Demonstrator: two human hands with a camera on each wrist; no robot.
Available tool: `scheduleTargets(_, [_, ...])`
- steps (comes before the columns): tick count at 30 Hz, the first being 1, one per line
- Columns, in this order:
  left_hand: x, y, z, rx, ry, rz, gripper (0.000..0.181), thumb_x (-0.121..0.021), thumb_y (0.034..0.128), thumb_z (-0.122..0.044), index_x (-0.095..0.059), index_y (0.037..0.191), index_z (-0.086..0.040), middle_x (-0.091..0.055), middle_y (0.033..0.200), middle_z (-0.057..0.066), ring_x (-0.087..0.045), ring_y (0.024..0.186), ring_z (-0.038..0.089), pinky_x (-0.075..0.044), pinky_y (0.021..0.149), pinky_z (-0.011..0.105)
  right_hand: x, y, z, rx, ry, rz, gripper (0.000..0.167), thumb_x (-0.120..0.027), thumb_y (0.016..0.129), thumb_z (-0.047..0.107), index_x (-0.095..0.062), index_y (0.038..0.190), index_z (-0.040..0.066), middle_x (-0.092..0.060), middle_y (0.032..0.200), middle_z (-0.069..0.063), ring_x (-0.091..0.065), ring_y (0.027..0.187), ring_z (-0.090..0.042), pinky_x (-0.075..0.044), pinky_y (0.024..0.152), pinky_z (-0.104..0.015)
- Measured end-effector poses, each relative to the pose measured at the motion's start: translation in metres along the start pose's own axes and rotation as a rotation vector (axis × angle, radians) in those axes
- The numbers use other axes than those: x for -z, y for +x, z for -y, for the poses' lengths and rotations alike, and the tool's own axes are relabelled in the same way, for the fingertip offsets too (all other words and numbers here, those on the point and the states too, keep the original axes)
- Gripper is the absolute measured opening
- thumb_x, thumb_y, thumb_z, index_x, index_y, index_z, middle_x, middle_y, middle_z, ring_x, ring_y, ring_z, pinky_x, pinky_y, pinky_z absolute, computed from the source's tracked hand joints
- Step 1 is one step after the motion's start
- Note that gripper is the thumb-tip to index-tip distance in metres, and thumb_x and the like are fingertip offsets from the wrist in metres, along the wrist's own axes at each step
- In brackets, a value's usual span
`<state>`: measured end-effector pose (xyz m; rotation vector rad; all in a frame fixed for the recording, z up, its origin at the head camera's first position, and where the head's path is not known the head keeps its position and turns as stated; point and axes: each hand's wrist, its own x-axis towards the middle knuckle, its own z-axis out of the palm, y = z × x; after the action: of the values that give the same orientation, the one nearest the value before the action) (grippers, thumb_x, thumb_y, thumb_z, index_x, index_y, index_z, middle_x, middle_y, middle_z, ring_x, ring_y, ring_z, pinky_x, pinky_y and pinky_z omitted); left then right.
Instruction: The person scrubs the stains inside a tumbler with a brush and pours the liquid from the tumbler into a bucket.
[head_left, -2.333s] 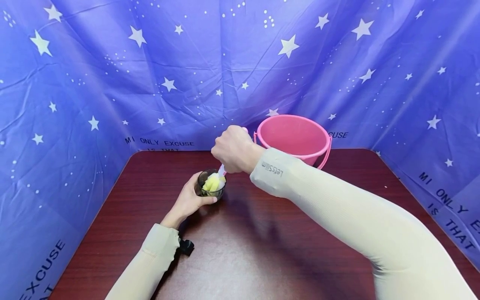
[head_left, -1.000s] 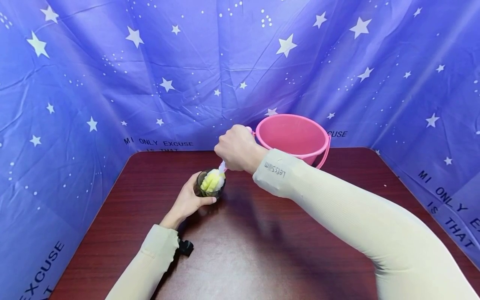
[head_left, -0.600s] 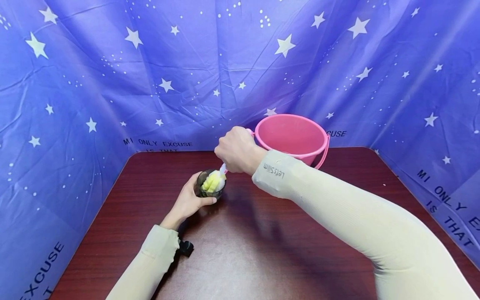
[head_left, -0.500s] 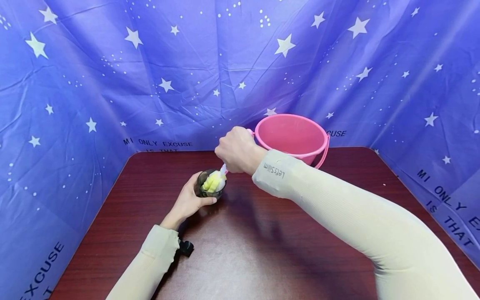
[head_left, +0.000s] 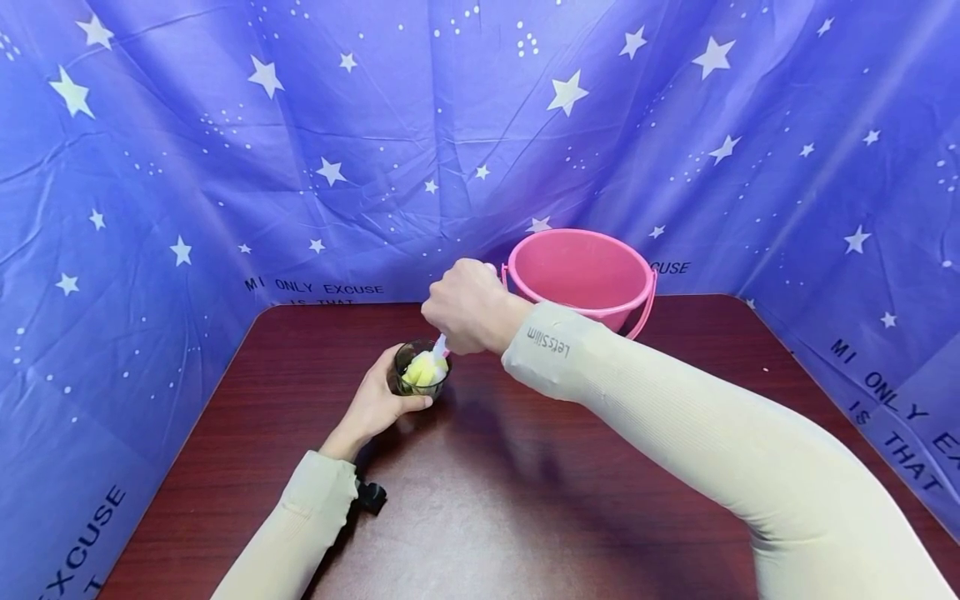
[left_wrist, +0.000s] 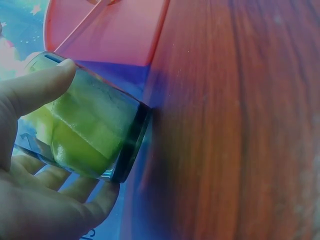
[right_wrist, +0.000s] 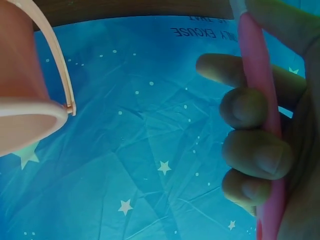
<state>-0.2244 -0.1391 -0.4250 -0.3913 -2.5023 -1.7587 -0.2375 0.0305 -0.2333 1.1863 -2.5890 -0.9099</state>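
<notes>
"Tumbler (left_wrist: 110, 100), smoky glass: where is it?"

"In the left hand (head_left: 373, 400), left of centre over the dark red-brown wood-grain table (head_left: 465, 517). The thumb lies along one side, the fingers curl round the other. Whether the base touches the wood I cannot tell."

"And the right hand (head_left: 468, 304)?"

"Clenched round the pink handle (right_wrist: 257, 55) of a sponge cup brush (head_left: 424, 368), which slants down to the left into the tumbler. From above the sponge head looks yellow and white; through the glass, in the left wrist view, it is yellow-green and fills much of the inside."

"So both hands are grasping something. What stands nearby?"

"A pink plastic bucket (head_left: 581, 262), at the back of the table, just beside the right hand. Its bail handle (head_left: 647, 310) hangs down the near side, partly hidden by the right forearm."

"And around all that?"

"Purple-blue star-print fabric (head_left: 420, 108), behind and on both sides, with EXCUSE lettered low down. Both arms wear cream sleeves (head_left: 697, 425), and a black fitting (head_left: 371, 497) shows by the left wrist"
</notes>
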Motion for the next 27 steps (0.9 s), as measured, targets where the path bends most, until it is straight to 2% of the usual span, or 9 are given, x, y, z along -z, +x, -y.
scheduleTargets(5, [0.0, 0.0, -0.001, 0.018, 0.001, 0.003, 0.086, -0.086, 0.0632, -0.002, -0.043, 0.137, -0.01, -0.053, 0.129, 0.009, -0.053, 0.11, 0.025, -0.041, 0.096, 0.042, 0.0, 0.0, 0.004, 0.045, -0.051, -0.07, 0.009, -0.057, 0.077, 0.025, -0.066, 0.076, 0.023, -0.059, 0.069, 0.004, -0.043, 0.056, -0.015, -0.033, 0.039, -0.035])
scheduleTargets(11, [0.0, 0.001, -0.002, 0.018, 0.004, 0.021, 0.088, -0.086, 0.0636, -0.002, -0.041, 0.139, -0.011, -0.052, 0.131, 0.008, -0.052, 0.111, 0.025, -0.041, 0.096, 0.042, -0.001, 0.001, 0.008, 0.043, -0.097, -0.141, 0.015, -0.057, 0.078, 0.016, -0.068, 0.076, 0.025, -0.062, 0.07, 0.004, -0.044, 0.056, -0.015, -0.032, 0.04, -0.036])
scheduleTargets(14, [0.0, 0.0, -0.004, 0.016, 0.0, 0.03, 0.087, -0.086, 0.0637, -0.001, -0.042, 0.138, -0.013, -0.053, 0.13, 0.008, -0.053, 0.109, 0.025, -0.042, 0.095, 0.042, -0.001, 0.002, 0.008, 0.025, -0.112, -0.13, 0.016, -0.056, 0.078, 0.015, -0.069, 0.078, 0.025, -0.062, 0.072, 0.004, -0.047, 0.057, -0.015, -0.034, 0.041, -0.037])
scheduleTargets(21, [-0.002, -0.001, -0.004, -0.014, 0.005, 0.018, 0.086, -0.086, 0.0629, 0.001, -0.043, 0.137, -0.011, -0.053, 0.13, 0.008, -0.052, 0.112, 0.026, -0.04, 0.096, 0.043, -0.009, -0.001, 0.0, -0.043, -0.062, -0.077, 0.009, -0.061, 0.081, 0.028, -0.069, 0.08, 0.023, -0.063, 0.074, 0.002, -0.051, 0.06, -0.017, -0.039, 0.044, -0.038])
scheduleTargets(27, [-0.003, -0.002, -0.003, -0.03, 0.02, 0.013, 0.086, -0.086, 0.0627, 0.0, -0.044, 0.137, -0.011, -0.055, 0.129, 0.008, -0.052, 0.113, 0.025, -0.04, 0.097, 0.043, -0.016, -0.006, -0.005, -0.065, -0.014, -0.094, 0.008, -0.063, 0.077, 0.029, -0.068, 0.075, 0.023, -0.063, 0.071, 0.001, -0.052, 0.057, -0.019, -0.044, 0.047, -0.038])
